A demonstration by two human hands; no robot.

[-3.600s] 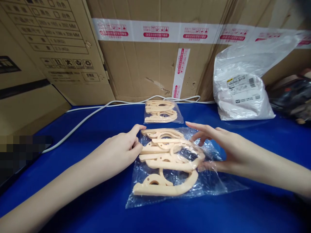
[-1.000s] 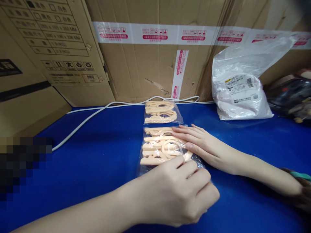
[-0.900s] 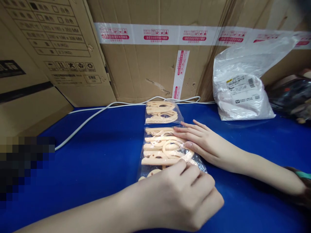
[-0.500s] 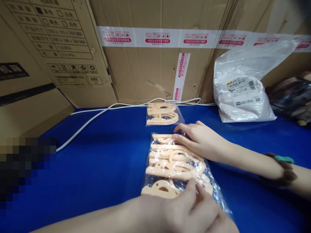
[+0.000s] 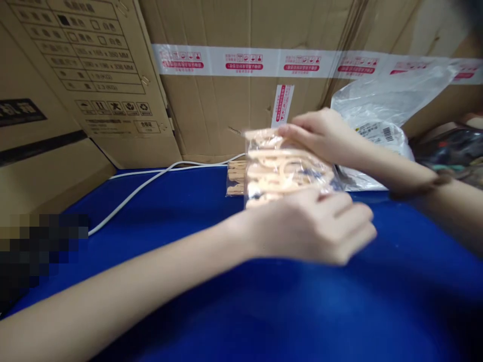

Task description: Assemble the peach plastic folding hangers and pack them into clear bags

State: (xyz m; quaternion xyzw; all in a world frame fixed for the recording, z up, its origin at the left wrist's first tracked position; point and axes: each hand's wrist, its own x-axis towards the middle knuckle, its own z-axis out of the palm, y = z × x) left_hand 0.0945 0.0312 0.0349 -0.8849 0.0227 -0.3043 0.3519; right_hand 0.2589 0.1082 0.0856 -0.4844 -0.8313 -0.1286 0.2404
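Observation:
A clear plastic bag of flat, peach-coloured pieces [image 5: 279, 171], with curved edges and cut-outs, is lifted off the blue table and tilted up. My right hand [image 5: 317, 133] grips its far top edge between thumb and fingers. Across its near edge my left hand [image 5: 317, 226] is closed on the bag, with the fingertips partly hidden and blurred. Behind the raised bag, a smaller clear bag of similar pieces [image 5: 236, 178] lies on the table, its right part covered from view.
The blue table [image 5: 169, 211] ends at cardboard boxes [image 5: 211, 105] at the back and left. A white cable [image 5: 139, 188] runs along the back. At the right stand a white plastic parcel bag [image 5: 381, 138] and a dark, unclear heap [image 5: 449, 151].
The larger bag was lying on the table with both hands on it. Now both hands have raised it up and away, partly in front of the smaller bag.

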